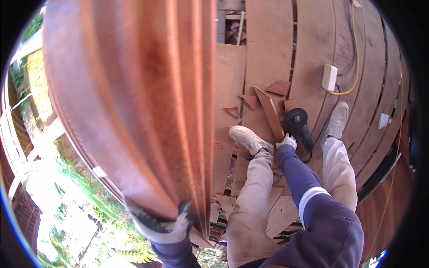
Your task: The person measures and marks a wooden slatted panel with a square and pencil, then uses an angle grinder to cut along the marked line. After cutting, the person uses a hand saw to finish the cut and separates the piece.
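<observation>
My left hand (161,225), in a grey glove with a dark palm, wraps around the lower edge of a large reddish-brown wooden moulding (129,107). The moulding has long grooves, looks blurred and fills the left part of the view. Down by the floor, my right hand (287,141), in a white glove, closes on the near end of a short wooden piece (270,111). Its fingers are partly hidden. Just right of that piece lies an angle grinder (300,123) with a black disc.
Triangular wood offcuts (279,88) lie on the plank floor (268,40), which has gaps between boards. A white power socket box (330,77) with a yellow cord (356,49) sits at the right. An opening (234,29) in the planks shows at the top. Greenery lies beyond the left edge.
</observation>
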Demonstrator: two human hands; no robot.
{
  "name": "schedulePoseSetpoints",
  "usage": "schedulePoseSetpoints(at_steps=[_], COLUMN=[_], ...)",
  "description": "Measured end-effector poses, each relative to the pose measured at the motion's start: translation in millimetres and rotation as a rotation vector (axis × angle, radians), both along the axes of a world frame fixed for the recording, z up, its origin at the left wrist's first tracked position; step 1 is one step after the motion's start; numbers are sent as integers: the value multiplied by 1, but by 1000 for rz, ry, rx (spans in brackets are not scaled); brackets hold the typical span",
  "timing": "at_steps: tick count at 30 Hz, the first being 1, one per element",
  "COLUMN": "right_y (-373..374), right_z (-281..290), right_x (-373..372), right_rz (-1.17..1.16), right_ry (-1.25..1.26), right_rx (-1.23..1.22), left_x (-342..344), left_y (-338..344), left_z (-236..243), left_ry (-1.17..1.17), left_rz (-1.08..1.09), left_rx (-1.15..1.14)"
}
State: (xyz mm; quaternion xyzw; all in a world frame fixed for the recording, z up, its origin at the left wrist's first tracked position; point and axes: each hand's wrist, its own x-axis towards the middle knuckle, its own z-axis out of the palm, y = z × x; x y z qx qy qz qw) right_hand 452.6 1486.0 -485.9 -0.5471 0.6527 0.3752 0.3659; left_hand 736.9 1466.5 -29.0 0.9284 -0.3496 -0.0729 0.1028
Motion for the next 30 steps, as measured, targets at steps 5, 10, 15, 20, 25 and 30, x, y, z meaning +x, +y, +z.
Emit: schedulePoseSetpoints(at_steps=[5,10,15,20,25,30], right_y=[12,-64,-182,-249,-225,-196], right_z=[46,170,308,491,489,463], right_x=[9,49,58,119,198,235], right_rz=[34,-141,-290,-846,-679,-349], right_ry=[-303,-511,-823,-1392,-1341,-1033], right_rx=[-229,-440,-471,-133,97,-112], left_x=[8,13,24,40,52,49], left_y=[-23,-35,-30,-25,-14,-5], left_z=[15,19,33,94,150,156], left_ry=[207,123,279,450,425,427], left_rz=[-8,-83,-28,35,20,63], left_rx=[-56,-57,-112,-299,-319,-186])
